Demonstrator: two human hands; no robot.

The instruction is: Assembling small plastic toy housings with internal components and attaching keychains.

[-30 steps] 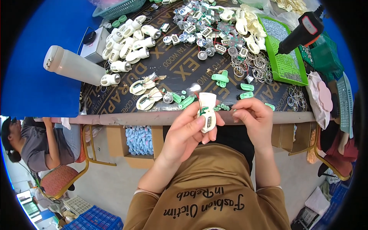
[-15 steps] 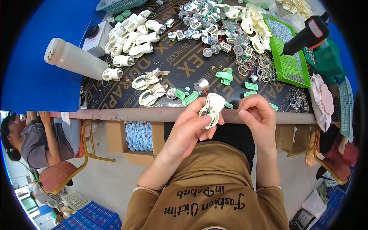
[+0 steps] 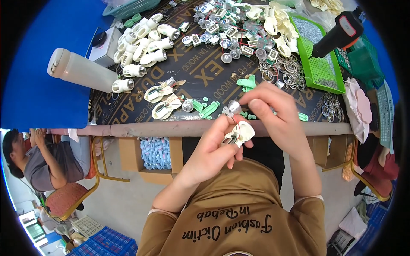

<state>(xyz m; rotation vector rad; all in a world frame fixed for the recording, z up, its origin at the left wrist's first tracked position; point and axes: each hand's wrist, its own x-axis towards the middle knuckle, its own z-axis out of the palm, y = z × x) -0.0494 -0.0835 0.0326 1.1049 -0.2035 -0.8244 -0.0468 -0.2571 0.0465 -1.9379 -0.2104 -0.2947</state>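
My left hand (image 3: 207, 155) is closed round a cream flashlight shell (image 3: 244, 131), held just in front of the table edge. Thin wires run from the shell to a silver reflector with a small board (image 3: 233, 107), which stands out above my left fingers. Over the table edge, my right hand (image 3: 277, 112) has its index finger stretched to the reflector's rim, with the thumb apart. Whether the fingertip touches the rim I cannot tell. Beyond that hand lie green plastic parts (image 3: 246, 82). Left of the reflector are green strips (image 3: 209, 110) and two opened shells with wiring (image 3: 166, 106).
Cream flashlights (image 3: 147, 45) are heaped at the far left beside a white bottle (image 3: 81, 70). Reflectors and boards (image 3: 230, 32) form a pile at the back. Metal rings (image 3: 290, 70), a green tray (image 3: 318, 79) and a black power screwdriver (image 3: 339, 34) are at the right.
My right hand has moved left and forward to the reflector. The reflector has come nearer and slightly right, and the shell in my left hand has tilted and dropped a little.
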